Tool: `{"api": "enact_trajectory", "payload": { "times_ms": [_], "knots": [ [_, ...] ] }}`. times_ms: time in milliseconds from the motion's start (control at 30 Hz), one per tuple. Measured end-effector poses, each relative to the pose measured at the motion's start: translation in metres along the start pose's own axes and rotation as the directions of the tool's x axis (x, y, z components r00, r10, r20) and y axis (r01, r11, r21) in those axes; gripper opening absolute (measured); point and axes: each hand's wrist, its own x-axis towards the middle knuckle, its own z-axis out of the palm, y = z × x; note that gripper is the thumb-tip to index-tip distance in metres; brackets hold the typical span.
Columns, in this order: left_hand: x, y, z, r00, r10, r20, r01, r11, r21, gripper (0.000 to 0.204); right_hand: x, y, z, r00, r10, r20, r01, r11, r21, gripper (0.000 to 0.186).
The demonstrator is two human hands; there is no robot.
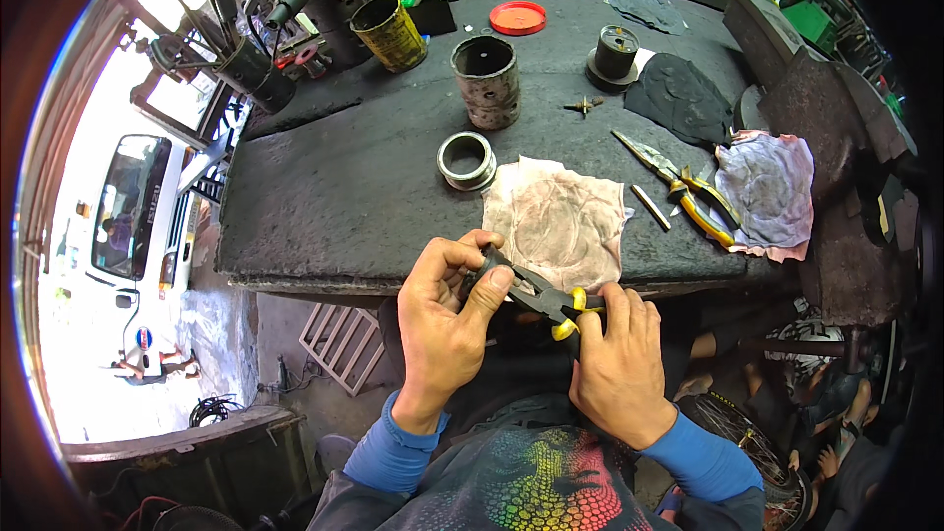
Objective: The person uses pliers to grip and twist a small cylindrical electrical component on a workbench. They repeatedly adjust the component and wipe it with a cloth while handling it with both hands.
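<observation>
Over the near edge of the bench, my left hand [442,324] is closed, thumb and fingers pinching a small dark part [490,258] whose kind I cannot make out. My right hand [626,364] grips the yellow-and-black handles of a pair of pliers [536,301]. Their jaws reach to the part beside my left thumb; whether they bite on it is hidden. Just beyond my hands a pale pink rag [560,216] lies spread on the bench. A metal ring [448,169] rests beside its left corner, and a short metal rod [650,207] lies to its right.
On the dark bench [324,197] stand a rusty metal cylinder [492,98], a yellow can [393,39] and a tool holder [258,77]. Farther right are another pair of pliers [678,182], a greyish rag [769,187], a black cloth [678,98] and a round metal piece [617,51].
</observation>
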Motion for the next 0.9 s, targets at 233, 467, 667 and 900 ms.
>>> {"api": "enact_trajectory", "payload": {
  "times_ms": [233, 467, 667, 900],
  "knots": [
    [0.009, -0.003, -0.011, 0.998, -0.031, 0.058, 0.035, 0.997, -0.065, 0.018, 0.000, 0.014, -0.024, 0.949, -0.045, 0.312, -0.166, 0.770, 0.616, 0.047],
    [0.021, -0.001, -0.026, 0.925, -0.337, 0.174, 0.368, 0.909, -0.194, 0.045, -0.013, 0.025, -0.033, 0.901, -0.033, 0.433, -0.336, 0.578, 0.744, 0.039],
    [0.014, -0.003, -0.011, 0.861, -0.469, 0.194, 0.504, 0.742, -0.442, 0.044, -0.004, 0.020, -0.014, 0.998, -0.053, -0.043, 0.057, 0.994, 0.097, 0.063],
    [0.004, 0.007, -0.001, 0.767, -0.623, 0.155, 0.605, 0.620, -0.500, 0.034, 0.010, 0.032, -0.018, 0.967, -0.184, -0.176, 0.153, 0.973, -0.174, 0.035]
  ]
}}
